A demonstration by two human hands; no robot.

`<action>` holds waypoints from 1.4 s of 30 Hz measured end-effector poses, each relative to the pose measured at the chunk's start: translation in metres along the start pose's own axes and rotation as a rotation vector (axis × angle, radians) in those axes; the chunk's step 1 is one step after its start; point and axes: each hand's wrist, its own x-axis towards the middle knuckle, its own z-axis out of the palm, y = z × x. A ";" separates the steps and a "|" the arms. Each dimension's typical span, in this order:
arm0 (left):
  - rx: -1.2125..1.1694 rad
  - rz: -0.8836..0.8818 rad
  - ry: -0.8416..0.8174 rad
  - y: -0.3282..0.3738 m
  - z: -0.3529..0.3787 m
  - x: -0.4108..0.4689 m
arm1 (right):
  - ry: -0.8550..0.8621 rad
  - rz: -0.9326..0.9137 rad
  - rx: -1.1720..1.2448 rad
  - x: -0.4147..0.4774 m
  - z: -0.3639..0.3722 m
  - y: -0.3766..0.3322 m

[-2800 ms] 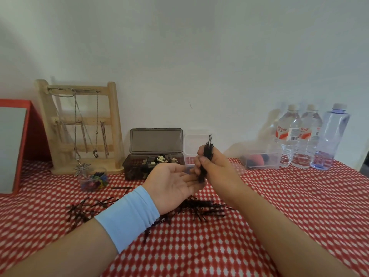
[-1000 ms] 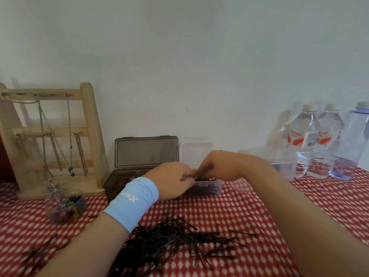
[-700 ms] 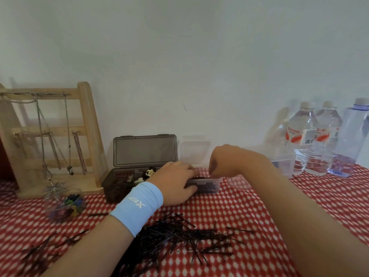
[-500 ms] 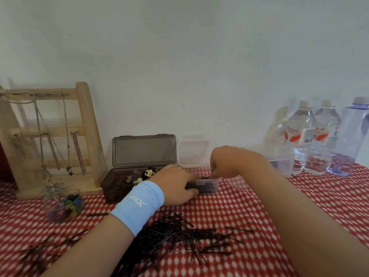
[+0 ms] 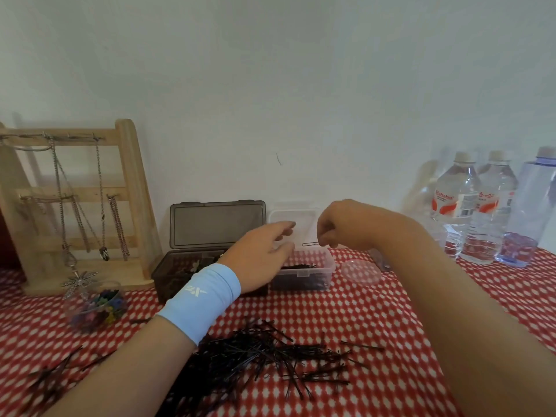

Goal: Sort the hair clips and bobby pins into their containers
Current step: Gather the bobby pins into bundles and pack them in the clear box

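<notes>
The person's right hand point(image 5: 346, 227) hovers above the far middle of the bench point(image 5: 361, 311), its fingers curled and pinching one bobby pin point(image 5: 310, 244) by an end, so that the pin lies roughly level and points left. The pin hangs just over the clear container point(image 5: 304, 276), which stands open with its lid tipped up against the wall and already holds a dark layer of pins. The left hand point(image 5: 264, 254), with a light blue wristband point(image 5: 201, 299) on the wrist, reaches in from the near left; its fingers are loose and spread and grip nothing, and their tips are just beside the held pin, over the left edge of the clear container. Touching that container on its left is a dark box point(image 5: 186, 275) with its lid raised; its contents are too blurred to name. On the near side of the bench a large pile of bobby pins point(image 5: 264, 356) lies loose on the red and white cloth, and a smaller scatter point(image 5: 51, 380) lies at the near left. A wooden stand point(image 5: 132, 191) hung with chains stands at the far left, with a small clear jar point(image 5: 96, 305) of coloured pieces in front of it. Three water bottles point(image 5: 457, 206) stand at the far right.
</notes>
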 end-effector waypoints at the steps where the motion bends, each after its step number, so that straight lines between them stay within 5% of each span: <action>1: -0.070 -0.016 0.018 0.001 -0.001 0.000 | 0.011 -0.011 0.028 0.000 -0.001 -0.001; 6: 0.007 0.004 0.049 0.004 -0.004 -0.004 | 0.016 -0.082 0.092 0.005 0.019 -0.016; 11: 0.357 0.013 -0.274 0.003 -0.004 -0.006 | -0.048 -0.099 0.059 0.007 0.028 -0.017; 19: 0.362 0.049 -0.107 0.027 -0.029 -0.011 | -0.160 -0.104 0.173 -0.015 0.004 -0.036; 27: 0.385 -0.010 -0.581 0.041 -0.013 -0.061 | -0.556 0.028 -0.004 -0.066 0.012 -0.032; 30: 0.485 0.031 -0.612 0.044 0.005 -0.078 | -0.604 0.100 -0.116 -0.082 0.018 -0.030; 35: 0.421 0.144 -0.479 0.046 0.009 -0.084 | -0.525 0.088 -0.149 -0.093 0.029 -0.040; 42: 0.355 0.164 -0.373 0.028 -0.008 -0.095 | -0.280 -0.083 0.102 -0.098 0.036 -0.061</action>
